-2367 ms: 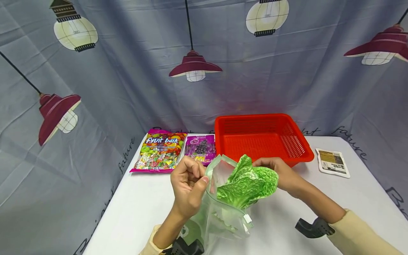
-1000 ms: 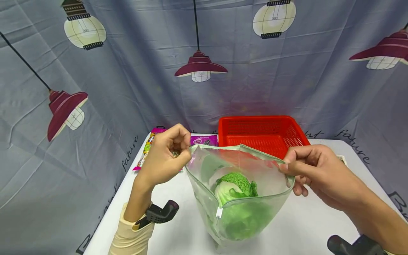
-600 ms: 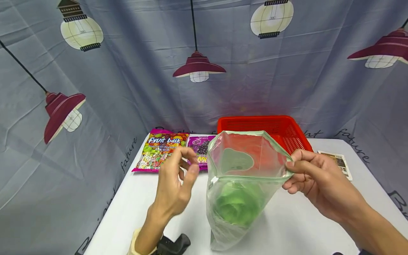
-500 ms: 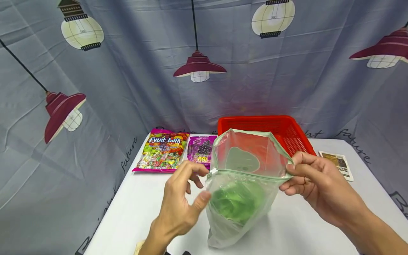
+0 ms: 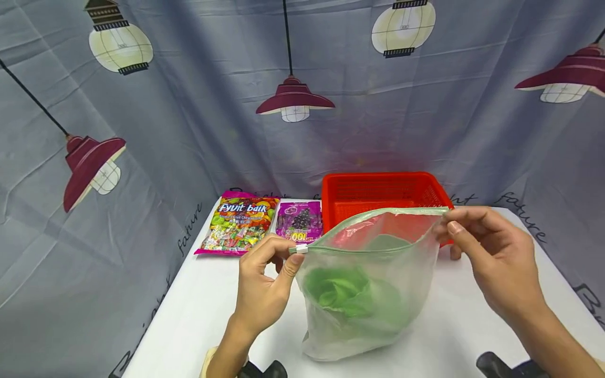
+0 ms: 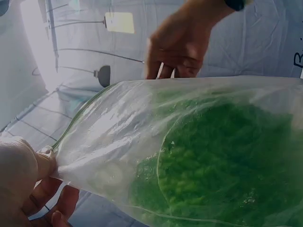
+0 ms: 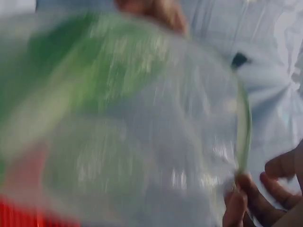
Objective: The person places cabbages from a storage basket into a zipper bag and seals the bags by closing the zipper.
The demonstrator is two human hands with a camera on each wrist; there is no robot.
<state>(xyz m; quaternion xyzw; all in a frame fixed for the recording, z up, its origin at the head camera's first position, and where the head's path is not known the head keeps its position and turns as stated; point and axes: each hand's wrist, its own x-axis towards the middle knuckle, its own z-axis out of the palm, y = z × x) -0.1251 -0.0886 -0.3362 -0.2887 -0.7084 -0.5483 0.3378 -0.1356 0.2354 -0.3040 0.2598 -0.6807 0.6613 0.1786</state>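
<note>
A translucent zip bag [image 5: 416,289] with a green-edged mouth hangs between my two hands over the table, its mouth partly open. Inside lies a green leafy cabbage [image 5: 337,291], blurred by the plastic; the left wrist view shows its crinkled leaves [image 6: 222,161] filling the bag's lower part. My left hand [image 5: 262,291] pinches the bag's left top corner between thumb and forefinger, right beside the white slider [image 5: 301,248]. At the opposite top corner, my right hand [image 5: 503,262] grips the edge with thumb and fingers, as the right wrist view also shows.
Behind the bag stands a red plastic basket [image 5: 378,189]. A colourful candy bag [image 5: 238,223] and a purple grape-print packet [image 5: 299,220] lie at the back left of the white table [image 5: 203,315]. A grey patterned curtain [image 5: 198,105] surrounds the table.
The cabbage, sticking out of the bag at first, has dropped inside. My left hand let go of the rim, came down and took the slider corner. The mouth is now pulled wider and flatter.
</note>
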